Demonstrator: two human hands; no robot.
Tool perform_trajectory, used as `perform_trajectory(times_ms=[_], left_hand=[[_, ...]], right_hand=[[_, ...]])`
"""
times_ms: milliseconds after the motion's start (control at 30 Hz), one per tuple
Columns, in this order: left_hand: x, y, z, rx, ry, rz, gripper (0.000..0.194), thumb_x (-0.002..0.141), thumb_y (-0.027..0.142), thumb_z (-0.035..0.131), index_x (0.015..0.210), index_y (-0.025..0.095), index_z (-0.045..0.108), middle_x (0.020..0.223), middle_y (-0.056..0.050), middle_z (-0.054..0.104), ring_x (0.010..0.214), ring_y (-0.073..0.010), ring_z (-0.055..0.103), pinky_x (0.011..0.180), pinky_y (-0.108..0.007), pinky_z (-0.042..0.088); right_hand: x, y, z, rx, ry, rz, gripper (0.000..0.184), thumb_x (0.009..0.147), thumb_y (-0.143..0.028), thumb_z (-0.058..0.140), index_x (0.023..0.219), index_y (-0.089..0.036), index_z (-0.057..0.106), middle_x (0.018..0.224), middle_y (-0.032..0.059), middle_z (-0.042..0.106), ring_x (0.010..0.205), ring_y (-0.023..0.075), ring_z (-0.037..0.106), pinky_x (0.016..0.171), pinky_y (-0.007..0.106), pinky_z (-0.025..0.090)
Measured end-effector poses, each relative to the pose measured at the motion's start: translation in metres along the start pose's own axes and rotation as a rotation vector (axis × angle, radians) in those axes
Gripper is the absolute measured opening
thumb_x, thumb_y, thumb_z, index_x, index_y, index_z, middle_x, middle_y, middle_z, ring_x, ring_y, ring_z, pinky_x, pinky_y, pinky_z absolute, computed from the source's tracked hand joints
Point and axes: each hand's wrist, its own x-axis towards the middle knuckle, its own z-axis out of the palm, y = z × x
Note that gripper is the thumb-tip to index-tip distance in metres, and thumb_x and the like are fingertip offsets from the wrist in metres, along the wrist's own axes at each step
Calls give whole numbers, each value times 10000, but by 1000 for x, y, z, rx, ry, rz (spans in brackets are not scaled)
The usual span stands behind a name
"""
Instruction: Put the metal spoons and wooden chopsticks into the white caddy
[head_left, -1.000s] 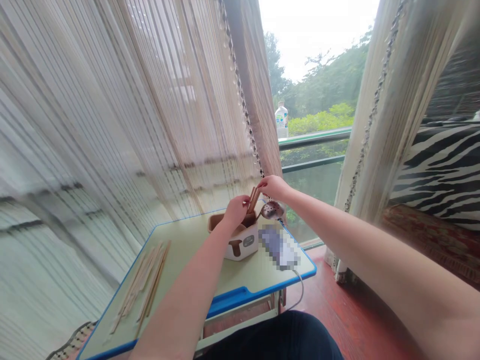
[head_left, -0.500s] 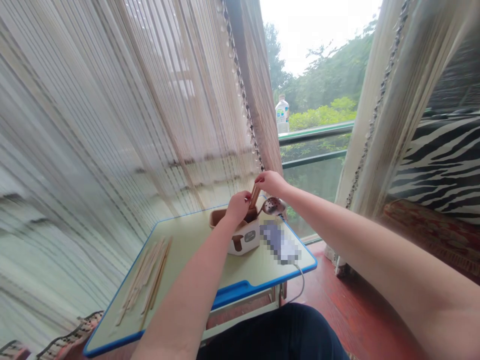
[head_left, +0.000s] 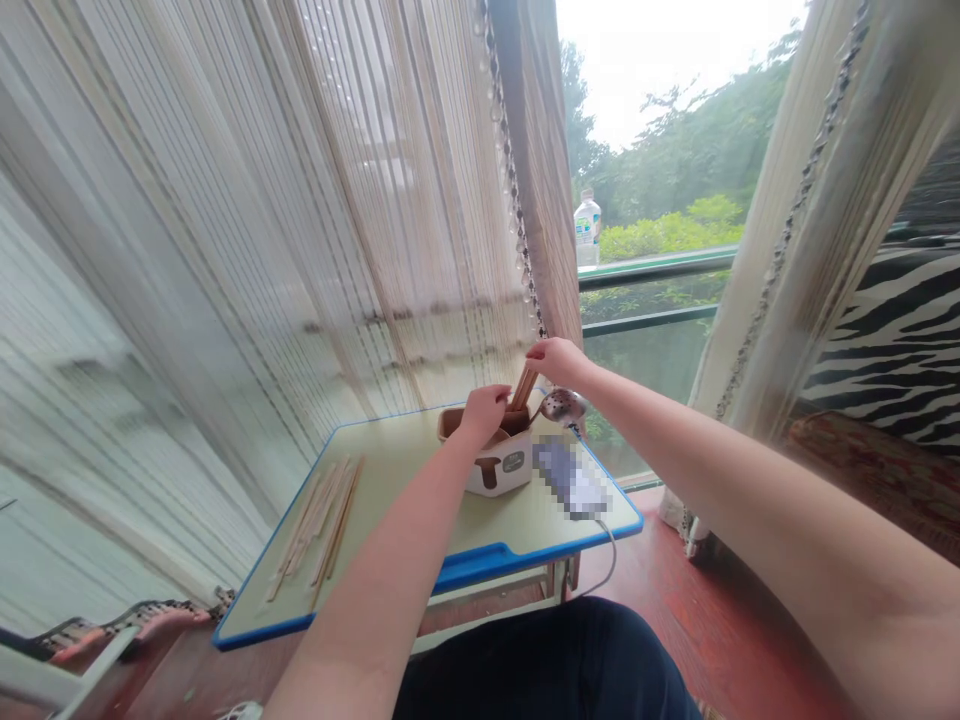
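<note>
A white and brown utensil holder (head_left: 501, 466) stands on a small green table with a blue edge (head_left: 480, 572). My left hand (head_left: 484, 412) rests closed on the holder's rim. My right hand (head_left: 553, 358) pinches the top ends of a few brown chopsticks (head_left: 523, 389) that stand tilted in the holder. A metal slotted ladle (head_left: 564, 406) lies just right of the holder, under my right wrist.
Several pale chopsticks (head_left: 319, 524) lie loose on the table's left part. A blurred flat device (head_left: 572, 479) with a cable lies right of the holder. Bead curtains (head_left: 300, 250) hang behind the table. A bottle (head_left: 587, 228) stands on the window rail. Red floor lies to the right.
The view has shifted, so the table sits further right and higher in frame. Both hands stay at the holder, and the chopsticks have sunk a little deeper into it.
</note>
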Motion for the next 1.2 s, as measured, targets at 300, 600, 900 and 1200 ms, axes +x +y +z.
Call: perform_trajectory(times_ms=[300, 600, 900, 1200], left_hand=[[-73, -54, -78, 37, 462, -195, 383, 782, 50, 403, 1074, 175, 617, 1036, -70, 673, 875, -149, 645, 846, -305, 488], [-217, -153, -161, 156, 693, -426, 410, 765, 73, 420, 1119, 177, 599, 1069, -65, 668, 945, -148, 639, 841, -277, 502], [-295, -186, -148, 355, 544, -325, 424, 727, 47, 445, 1096, 167, 617, 1023, -72, 676, 938, -167, 630, 880, -326, 498], [-293, -183, -146, 382, 505, -339, 339, 779, 143, 487, 1093, 158, 614, 1027, -85, 668, 841, -160, 631, 837, -316, 505]], right_hand=[[-42, -79, 33, 253, 462, -372, 278, 855, -239, 426, 1018, -214, 650, 1038, 74, 577, 1020, 188, 511, 903, 328, 398], [-123, -195, 215, 371, -169, -419, 339, 851, -203, 394, 1127, -200, 591, 1110, 80, 556, 996, 154, 541, 900, 283, 399], [-156, -192, 302, 84, -454, -470, 412, 891, -408, 353, 1228, -258, 537, 1343, 73, 467, 1230, 245, 383, 1005, 396, 270], [-162, -193, 293, 24, -367, -481, 396, 907, -394, 316, 1065, -202, 624, 1141, 80, 607, 1069, 214, 496, 926, 322, 332]])
